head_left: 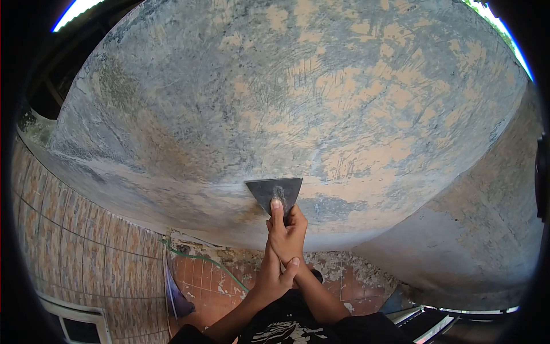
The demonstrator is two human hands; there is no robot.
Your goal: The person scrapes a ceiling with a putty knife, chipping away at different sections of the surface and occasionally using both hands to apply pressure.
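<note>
My right hand [291, 238] is closed around a scraper [275, 189], a dark, wide-bladed one. The thumb presses flat on the blade, near a pale scuffed patch, and the fingers curl behind it; the handle is hidden. The blade's straight edge meets the wall [355, 155], or lies very close to it. My left hand [274, 278] is wrapped around my right wrist, its thumb over the top. Around the blade, the wall shows grey areas mixed with peach-coloured patches and many scratch marks.
Stone-patterned tiles [86, 229] cover a side wall at left. Flakes and crumbs are scattered over the red floor tiles [200, 281] below. A green hose [220, 268] runs across the floor beside a purplish sheet-like thing [180, 301]. Another bare wall [481, 223] stands at right.
</note>
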